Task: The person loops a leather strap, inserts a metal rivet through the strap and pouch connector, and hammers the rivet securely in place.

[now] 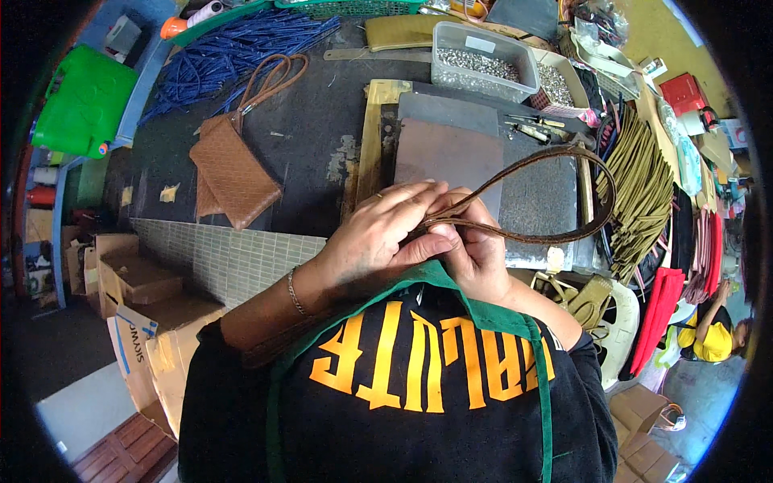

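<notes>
Brown strap (555,239) pinched by L hand (390,219) & R hand (475,245) — grey slab (538,193) partly hidden by it; brown pouch (240,173) laid at L, olive strips (640,189) piled at R.

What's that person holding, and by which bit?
A brown strap: the left grip and right grip hold it where its two looped sides come together.

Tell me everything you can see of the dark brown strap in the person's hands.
The strap is a narrow, dark brown band, leather-like in look, bent into a teardrop loop. Its two sides converge at the fingers of the left hand and right hand, which hide the rest. The rounded end extends rightward, toward the bundled olive strips.
</notes>
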`<state>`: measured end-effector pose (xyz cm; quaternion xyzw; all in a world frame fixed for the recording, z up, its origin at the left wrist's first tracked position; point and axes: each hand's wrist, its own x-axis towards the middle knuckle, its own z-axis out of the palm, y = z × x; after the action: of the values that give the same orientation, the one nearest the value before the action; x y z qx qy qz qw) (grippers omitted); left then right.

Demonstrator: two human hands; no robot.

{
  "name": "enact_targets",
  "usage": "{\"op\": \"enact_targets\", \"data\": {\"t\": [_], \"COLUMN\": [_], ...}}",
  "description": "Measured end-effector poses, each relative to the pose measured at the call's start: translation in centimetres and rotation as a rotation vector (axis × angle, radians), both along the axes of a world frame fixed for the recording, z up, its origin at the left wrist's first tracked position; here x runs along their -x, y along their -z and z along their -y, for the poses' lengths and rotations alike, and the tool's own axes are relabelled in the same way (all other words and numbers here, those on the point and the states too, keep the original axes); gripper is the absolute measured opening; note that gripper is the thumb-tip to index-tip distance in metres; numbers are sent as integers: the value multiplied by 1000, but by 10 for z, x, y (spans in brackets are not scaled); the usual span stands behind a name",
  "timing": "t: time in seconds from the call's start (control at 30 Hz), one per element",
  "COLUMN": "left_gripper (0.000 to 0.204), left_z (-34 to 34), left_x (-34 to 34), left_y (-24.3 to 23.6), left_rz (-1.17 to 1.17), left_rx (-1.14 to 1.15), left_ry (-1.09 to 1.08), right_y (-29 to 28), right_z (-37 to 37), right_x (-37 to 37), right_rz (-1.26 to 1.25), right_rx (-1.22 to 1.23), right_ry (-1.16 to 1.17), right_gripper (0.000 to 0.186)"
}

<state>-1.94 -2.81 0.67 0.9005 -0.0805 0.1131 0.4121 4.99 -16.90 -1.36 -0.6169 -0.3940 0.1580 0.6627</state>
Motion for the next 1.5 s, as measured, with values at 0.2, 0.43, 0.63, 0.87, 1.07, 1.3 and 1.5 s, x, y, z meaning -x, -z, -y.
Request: {"op": "enact_targets", "data": {"t": [0.2,0.43,0.63,0.87,1.07,1.3,1.5], "left_gripper": [51,42,33,27,28,24,29], "left_z": [5,1,-10,1,12,21,23], "left_x": [0,-7,-6,-4,12,19,23], "left_y": [3,-2,-2,-12,-8,-8,-7], "left_rz": [35,-46,-472,-458,-529,-529,-530], "left_rx": [8,129,558,345,568,660,723], "left_ry": [-22,44,178,124,-11,-94,-107], "right_y": [11,1,-7,10,1,1,2], "right_z": [-1,5,15,10,10,15,13], "right_x": [5,-14,-28,-16,-17,-22,-38], "right_rz": [-61,-407,-397,-611,-640,-732,-753], "right_rx": [-6,0,-17,-191,-232,-249,-303], "right_ry": [73,44,-107,-55,-48,-87,-47], "right_gripper": [14,18,27,11,15,20,28]}}
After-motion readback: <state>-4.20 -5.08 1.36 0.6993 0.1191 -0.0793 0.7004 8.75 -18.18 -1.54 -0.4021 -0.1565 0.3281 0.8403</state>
